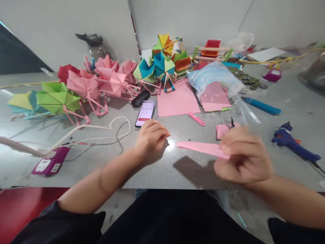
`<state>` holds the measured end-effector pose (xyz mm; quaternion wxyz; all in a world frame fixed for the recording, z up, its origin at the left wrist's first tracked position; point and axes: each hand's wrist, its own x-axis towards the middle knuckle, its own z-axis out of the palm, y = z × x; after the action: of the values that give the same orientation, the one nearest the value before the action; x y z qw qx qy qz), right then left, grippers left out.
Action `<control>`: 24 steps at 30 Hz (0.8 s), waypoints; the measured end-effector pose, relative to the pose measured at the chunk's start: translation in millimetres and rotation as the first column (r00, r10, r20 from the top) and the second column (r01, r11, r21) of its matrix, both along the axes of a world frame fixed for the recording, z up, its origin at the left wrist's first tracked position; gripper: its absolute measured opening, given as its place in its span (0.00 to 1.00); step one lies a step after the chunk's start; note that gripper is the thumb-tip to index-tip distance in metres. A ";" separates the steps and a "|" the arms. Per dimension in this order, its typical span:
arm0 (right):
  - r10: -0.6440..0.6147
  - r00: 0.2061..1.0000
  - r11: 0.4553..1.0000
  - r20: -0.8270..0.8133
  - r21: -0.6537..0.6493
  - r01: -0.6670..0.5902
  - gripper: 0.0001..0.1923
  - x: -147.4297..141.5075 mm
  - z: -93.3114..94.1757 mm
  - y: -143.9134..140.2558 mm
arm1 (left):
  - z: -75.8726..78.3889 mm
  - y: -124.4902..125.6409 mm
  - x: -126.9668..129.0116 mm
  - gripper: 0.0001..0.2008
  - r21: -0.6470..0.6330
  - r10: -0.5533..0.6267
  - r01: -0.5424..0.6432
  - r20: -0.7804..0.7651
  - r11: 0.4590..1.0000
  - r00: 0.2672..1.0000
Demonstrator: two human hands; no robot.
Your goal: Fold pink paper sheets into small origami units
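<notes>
Head view: a pink paper strip [200,149] is held at its right end by the right hand [243,156], which is closed on it between thumb and fingers and is blurred. The strip is stretched out above the grey surface [142,171], with its narrow end turned toward the left hand [152,137]. The left hand's fingers are bent, and a gap is left between them and the strip; whether anything small is pinched there cannot be told. A phone [144,117] is seen just beyond that hand, and a pink sheet [176,101] is laid farther back, near a small pink cutter [196,119]. Pink paper wheels [85,86] are gathered at the back left, and a blue glue gun [296,144] is placed to the right.

For good handling, the strip should probably be gripped lightly, so that the paper is not creased or bent by the thumb. Its free end would be best steadied by the left hand's fingertips, with the edges kept straight and the paper kept clear of the white cable [76,130] and the glue gun's nozzle
</notes>
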<state>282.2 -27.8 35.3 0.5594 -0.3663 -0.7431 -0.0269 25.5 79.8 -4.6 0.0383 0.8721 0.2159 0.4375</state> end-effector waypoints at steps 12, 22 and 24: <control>-0.151 0.934 0.936 -0.324 -0.351 0.030 0.07 -15.3 -36.2 32.4 | 0.0 -40.4 14.6 0.08 -0.713 -0.018 0.244 0.309 0.658 0.951; 0.019 0.981 0.899 -0.196 -0.426 -0.102 0.09 -14.7 -25.9 27.6 | 12.9 -35.3 4.9 0.09 -0.628 0.128 0.066 0.258 0.775 0.958; 0.063 0.988 0.848 -0.143 -0.514 -0.128 0.03 -15.5 -24.5 26.8 | 14.2 -36.6 5.2 0.09 -0.647 0.130 0.081 0.272 0.758 0.954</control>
<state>266.7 -1.0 10.9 0.4835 -0.4677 -0.7047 0.2256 30.7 43.2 9.6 0.3658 0.7242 0.3574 0.4626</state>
